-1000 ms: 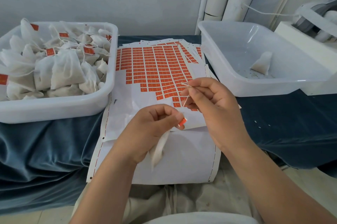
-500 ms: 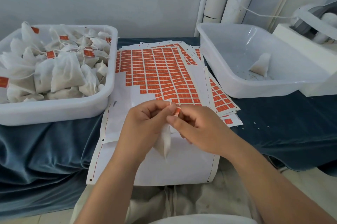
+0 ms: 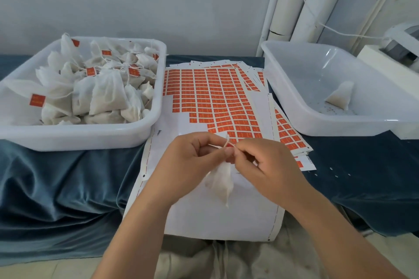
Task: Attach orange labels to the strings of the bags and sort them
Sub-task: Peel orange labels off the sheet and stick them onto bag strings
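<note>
Together, the left grip (image 3: 190, 160) and the right grip (image 3: 268, 165) meet fingertip to fingertip, both closed tight in a pinch on the string (image 3: 226, 142) of a small white bag (image 3: 221, 184). A short loop of the string stands up just above the pinch. The bag hangs straight below it, between the two wrists, its lower corner over bare backing paper. The remaining fingers of each grip are curled in. Whether an orange label sits inside the pinch I cannot tell, because the fingertips cover that spot.

Just beyond the grips lies the label sheet (image 3: 210, 97), its nearest rows bare in steps, with more sheets fanned out under it towards the right. Beyond and left of the left grip sits a white tub (image 3: 90, 140) heaped with labelled bags (image 3: 106, 95). Beyond and right of the right grip is a second tub (image 3: 340, 129) holding a single bag (image 3: 340, 96). Tubs and sheets rest on a desk (image 3: 56, 176) draped in blue cloth.
</note>
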The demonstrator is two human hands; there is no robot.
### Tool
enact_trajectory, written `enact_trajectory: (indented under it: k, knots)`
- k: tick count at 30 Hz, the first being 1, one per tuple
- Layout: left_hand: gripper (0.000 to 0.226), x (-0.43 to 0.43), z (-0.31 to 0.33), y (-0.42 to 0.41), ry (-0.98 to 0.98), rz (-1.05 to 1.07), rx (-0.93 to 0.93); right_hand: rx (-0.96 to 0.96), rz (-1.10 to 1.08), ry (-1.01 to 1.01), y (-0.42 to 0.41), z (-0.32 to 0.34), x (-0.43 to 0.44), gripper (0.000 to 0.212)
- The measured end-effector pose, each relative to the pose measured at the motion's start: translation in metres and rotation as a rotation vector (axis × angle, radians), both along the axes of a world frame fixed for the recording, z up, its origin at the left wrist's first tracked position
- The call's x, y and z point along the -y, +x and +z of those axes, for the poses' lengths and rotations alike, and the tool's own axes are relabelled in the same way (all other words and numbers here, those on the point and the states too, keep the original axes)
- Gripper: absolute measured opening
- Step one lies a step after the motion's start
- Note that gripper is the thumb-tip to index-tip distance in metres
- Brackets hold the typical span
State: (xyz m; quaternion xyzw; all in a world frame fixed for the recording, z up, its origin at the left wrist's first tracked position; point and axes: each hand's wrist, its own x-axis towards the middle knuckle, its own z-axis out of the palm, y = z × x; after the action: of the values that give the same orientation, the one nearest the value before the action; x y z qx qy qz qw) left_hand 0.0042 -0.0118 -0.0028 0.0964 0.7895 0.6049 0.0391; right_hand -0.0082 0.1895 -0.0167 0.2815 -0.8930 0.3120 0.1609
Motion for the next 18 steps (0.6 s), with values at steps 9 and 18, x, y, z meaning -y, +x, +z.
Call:
enact_trajectory:
  k: [9, 18]
  knots:
    - [0.015, 0.016, 0.027, -0.009, -0.026, 0.203, -0.097, -0.242, -0.015, -0.017, -0.002, 0.0, -0.003, 0.036]
    - [0.018, 0.112, 0.126, -0.104, 0.227, 0.643, -0.526, -0.078, -0.03, -0.165, 0.003, 0.013, -0.006, 0.031]
